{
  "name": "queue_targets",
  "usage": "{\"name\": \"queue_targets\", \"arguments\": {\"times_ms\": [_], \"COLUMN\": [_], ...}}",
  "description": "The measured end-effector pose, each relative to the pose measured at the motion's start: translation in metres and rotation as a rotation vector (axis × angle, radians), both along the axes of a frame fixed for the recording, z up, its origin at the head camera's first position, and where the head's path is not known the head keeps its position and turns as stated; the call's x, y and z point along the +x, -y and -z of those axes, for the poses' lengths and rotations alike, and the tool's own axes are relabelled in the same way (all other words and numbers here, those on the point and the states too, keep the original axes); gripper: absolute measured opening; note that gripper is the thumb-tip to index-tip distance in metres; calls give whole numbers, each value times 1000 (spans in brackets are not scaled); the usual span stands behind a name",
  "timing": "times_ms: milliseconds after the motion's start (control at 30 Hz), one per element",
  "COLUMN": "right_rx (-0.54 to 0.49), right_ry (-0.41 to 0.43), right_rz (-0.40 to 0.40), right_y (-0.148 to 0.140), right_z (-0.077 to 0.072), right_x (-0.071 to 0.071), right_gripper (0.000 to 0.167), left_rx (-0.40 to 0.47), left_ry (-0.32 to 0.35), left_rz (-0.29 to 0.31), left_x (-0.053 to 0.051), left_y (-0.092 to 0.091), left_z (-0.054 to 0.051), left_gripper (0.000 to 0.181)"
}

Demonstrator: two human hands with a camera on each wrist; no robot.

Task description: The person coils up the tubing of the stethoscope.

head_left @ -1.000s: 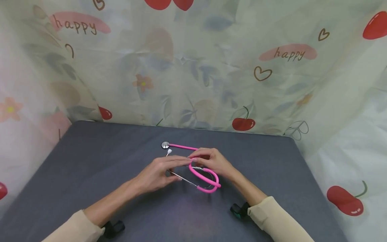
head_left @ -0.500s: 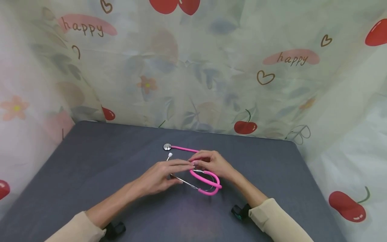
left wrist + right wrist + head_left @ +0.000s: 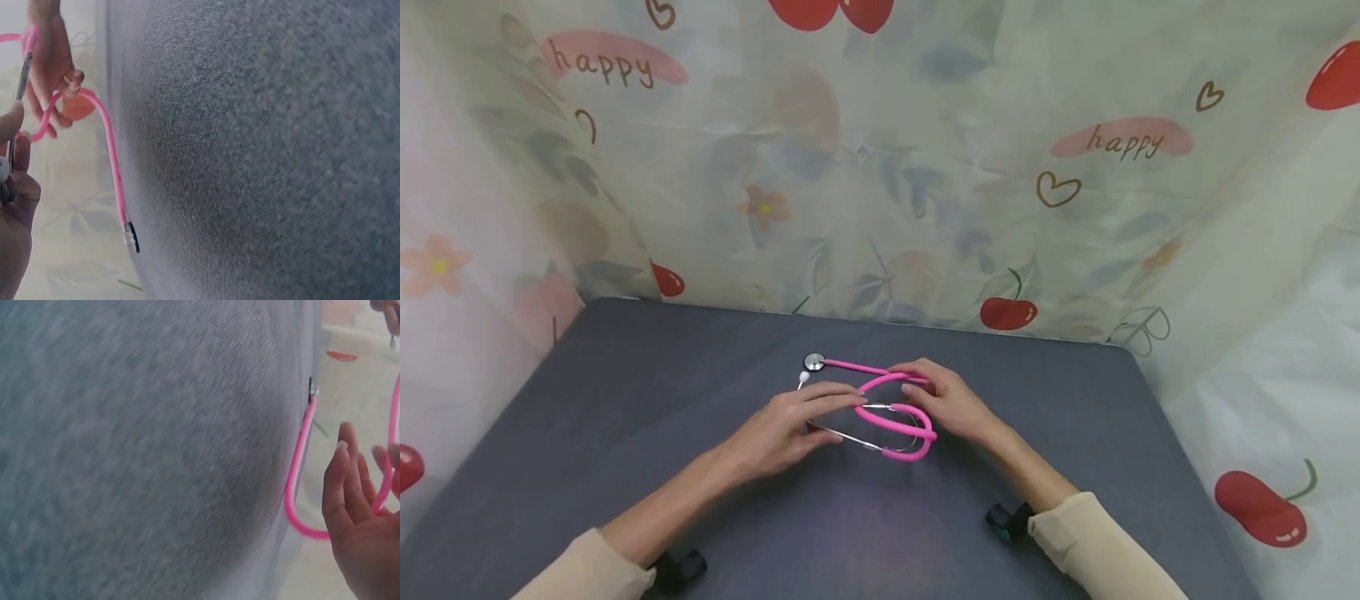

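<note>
A pink stethoscope (image 3: 891,426) is spread between both hands above the grey table. My left hand (image 3: 781,432) grips its metal ear tubes (image 3: 850,437), and the fingertips lie against the pink tubing. One white ear tip (image 3: 803,377) sticks out behind that hand. The right hand (image 3: 953,406) holds the tubing farther along, between thumb and fingers; in the right wrist view several of its fingers (image 3: 337,481) look fairly straight beside the tubing (image 3: 292,487). To the far left, the round metal chest piece (image 3: 814,362) lies on the table at the tubing's end.
The grey table (image 3: 700,358) runs back to a patterned curtain (image 3: 865,167) with cherries and leaves. More of that curtain closes off the left and right sides. Black wrist straps (image 3: 679,570) sit by both beige sleeves (image 3: 1093,542).
The right hand has moved a little right, away from the left fingertips, along the tubing. A wider curve of tubing now shows between the hands. The left hand has shifted slightly left.
</note>
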State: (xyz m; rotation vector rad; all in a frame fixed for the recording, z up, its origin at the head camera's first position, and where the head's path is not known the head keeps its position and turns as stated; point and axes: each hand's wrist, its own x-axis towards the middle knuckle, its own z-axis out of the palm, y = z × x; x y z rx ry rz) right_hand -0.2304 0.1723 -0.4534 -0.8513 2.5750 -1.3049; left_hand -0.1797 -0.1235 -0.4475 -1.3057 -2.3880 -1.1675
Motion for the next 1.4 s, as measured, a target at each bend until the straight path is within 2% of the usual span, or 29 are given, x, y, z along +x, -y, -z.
{"name": "queue_targets", "arguments": {"times_ms": [133, 267, 467, 667, 733, 867, 967, 1067, 1133, 1267, 1400], "right_rx": [17, 50, 136, 265, 283, 290, 222, 124, 63, 9, 43], "right_ry": [-21, -74, -149, -344, -384, -399, -322, -239, -211, -238, -273], "right_rz": [69, 91, 124, 113, 99, 85, 61, 32, 13, -40, -90], "right_y": [-5, -6, -8, -10, -11, -16, -20, -23, -25, -26, -23], "right_z": [2, 4, 5, 6, 7, 8, 8, 10, 11, 13, 13], "right_x": [-3, -4, -5, -6, -6, -5, -5, -6, -7, -7, -5], "right_gripper": [32, 34, 36, 38, 39, 43, 50, 55, 54, 48, 42], "left_rx": [40, 61, 99, 88, 82, 78, 72, 71, 76, 92, 102], "left_ry": [42, 81, 92, 75, 74, 62, 46, 39, 43, 33, 7], "left_rz": [-36, -74, -114, -166, -183, -218, -254, -262, -257, -276, -310], "left_x": [-1, -2, -4, -5, -6, -9, -10, -11, -11, -12, -13], "left_y": [6, 9, 13, 20, 22, 25, 26, 26, 25, 25, 24], "left_z": [-4, -7, -11, -14, -15, -18, -21, -22, -23, -22, -22], "left_gripper": [63, 63, 66, 67, 66, 67, 71, 72, 71, 69, 70]}}
